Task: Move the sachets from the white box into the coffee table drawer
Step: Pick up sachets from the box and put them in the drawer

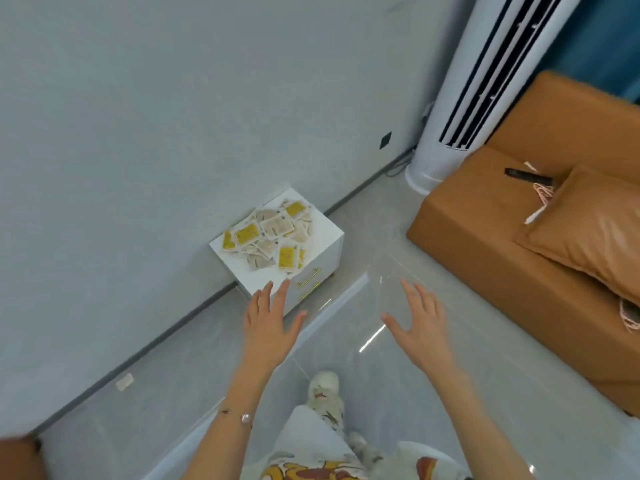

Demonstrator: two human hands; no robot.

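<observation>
Step in hand: approach, pre-pickup. Sachets are heaped loose on top of the white box, which stands on the floor against the wall. L hand and R hand are held apart before the box, fingers spread, nothing gripped. L fingertips overlap the box's near edge; contact can't be told. Next move (est.): the pile is to be gathered w/ both hands, and slippage is likely. The coffee table drawer is not identified in view.
</observation>
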